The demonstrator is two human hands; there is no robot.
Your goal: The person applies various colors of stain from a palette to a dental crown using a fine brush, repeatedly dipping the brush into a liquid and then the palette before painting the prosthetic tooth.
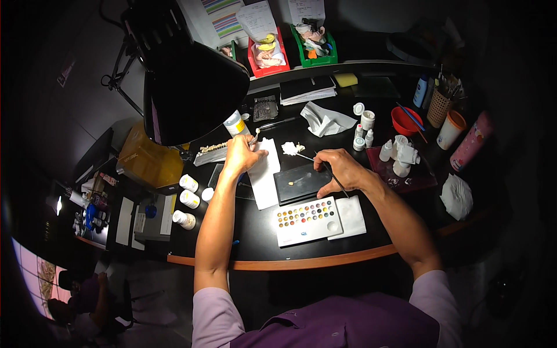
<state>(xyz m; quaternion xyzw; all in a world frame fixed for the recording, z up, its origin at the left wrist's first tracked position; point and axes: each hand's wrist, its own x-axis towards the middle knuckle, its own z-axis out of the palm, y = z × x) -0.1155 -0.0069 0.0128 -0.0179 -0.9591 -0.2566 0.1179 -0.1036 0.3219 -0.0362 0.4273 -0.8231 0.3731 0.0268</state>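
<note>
My left hand (241, 155) is closed around a thin holder with a small pale piece (257, 131) at its tip. Beneath this hand lies a folded white paper towel (267, 188). My right hand (339, 169) pinches a slender dark-handled brush (337, 181), its fingers beside a black slab (299, 188). On the slab sit a small yellowish dab and a pale smear. Crumpled white tissue (292, 148) is just beyond the slab. Nearer me rests a white paint palette (310, 222) with rows of coloured wells, partly over another folded paper (351, 217).
A black lamp (188, 81) overhangs the left. Several white bottles (188, 200) and a row of tooth-shaped samples (212, 153) flank my left arm. To the right are a red bowl (406, 120), a dark red tray (418, 178), jars and crumpled paper (456, 197). Red (268, 69) and green bins (318, 59) stand behind.
</note>
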